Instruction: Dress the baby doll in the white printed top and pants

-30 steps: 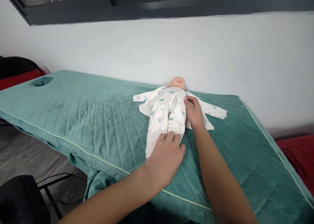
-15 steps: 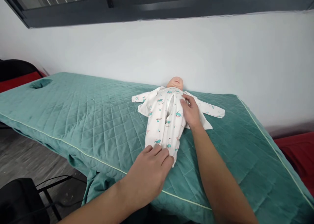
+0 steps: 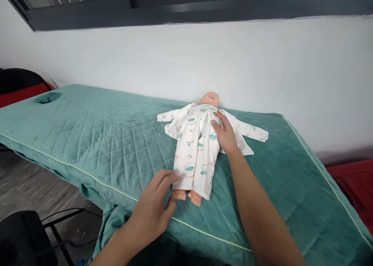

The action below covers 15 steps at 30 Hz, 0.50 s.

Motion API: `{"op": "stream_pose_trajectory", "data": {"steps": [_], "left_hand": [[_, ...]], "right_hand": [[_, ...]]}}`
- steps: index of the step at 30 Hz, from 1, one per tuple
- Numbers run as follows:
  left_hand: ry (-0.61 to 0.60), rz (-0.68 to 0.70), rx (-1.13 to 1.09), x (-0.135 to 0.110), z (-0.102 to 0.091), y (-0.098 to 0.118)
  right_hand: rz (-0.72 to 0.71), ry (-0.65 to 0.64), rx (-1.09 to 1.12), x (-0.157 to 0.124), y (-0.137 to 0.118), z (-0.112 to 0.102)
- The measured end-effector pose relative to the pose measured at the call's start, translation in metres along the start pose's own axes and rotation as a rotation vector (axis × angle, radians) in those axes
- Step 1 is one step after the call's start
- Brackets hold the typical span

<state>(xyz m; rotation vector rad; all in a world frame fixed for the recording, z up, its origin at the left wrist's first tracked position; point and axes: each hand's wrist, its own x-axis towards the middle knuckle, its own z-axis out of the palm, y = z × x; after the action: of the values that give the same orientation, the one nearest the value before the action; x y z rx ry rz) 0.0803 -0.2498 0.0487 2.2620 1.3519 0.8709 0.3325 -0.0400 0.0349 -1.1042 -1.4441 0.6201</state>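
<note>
The doll (image 3: 209,99) lies mid-frame on the green bed (image 3: 101,134); its romper (image 3: 190,153) legs are now drawn down, feet (image 3: 188,196) showing; the left hand (image 3: 151,213) has let go, fingers open beside them; the right hand (image 3: 225,137) lies flat on its chest, fingers open.

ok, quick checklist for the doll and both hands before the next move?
1. Baby doll flat on its back on the teal quilted table: ok.
2. Right hand resting flat on the romper at the chest: ok.
3. Left hand open beside the feet, holding nothing: ok.
4. Both feet out of the romper legs: ok.
5. Front opening closed: not ok, a gap shows down the chest.
6. Type of fasteners: cannot tell.
</note>
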Motion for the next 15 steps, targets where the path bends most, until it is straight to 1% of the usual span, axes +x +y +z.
{"op": "stream_pose_trajectory", "data": {"steps": [5,10,12,15], "left_hand": [[-0.007,-0.004,0.001,0.006,0.008,-0.009],[0.022,-0.011,-0.019,0.006,0.017,-0.023],[0.01,-0.016,-0.05,0.005,0.016,-0.026],[-0.068,-0.04,-0.126,0.005,0.006,-0.031]], "right_hand": [[0.005,-0.041,0.007,-0.001,-0.001,0.0],[0.012,-0.04,0.012,-0.001,-0.002,0.0],[0.005,-0.038,0.013,-0.001,-0.003,0.0],[0.008,-0.024,0.009,-0.001,-0.003,0.0]]}}
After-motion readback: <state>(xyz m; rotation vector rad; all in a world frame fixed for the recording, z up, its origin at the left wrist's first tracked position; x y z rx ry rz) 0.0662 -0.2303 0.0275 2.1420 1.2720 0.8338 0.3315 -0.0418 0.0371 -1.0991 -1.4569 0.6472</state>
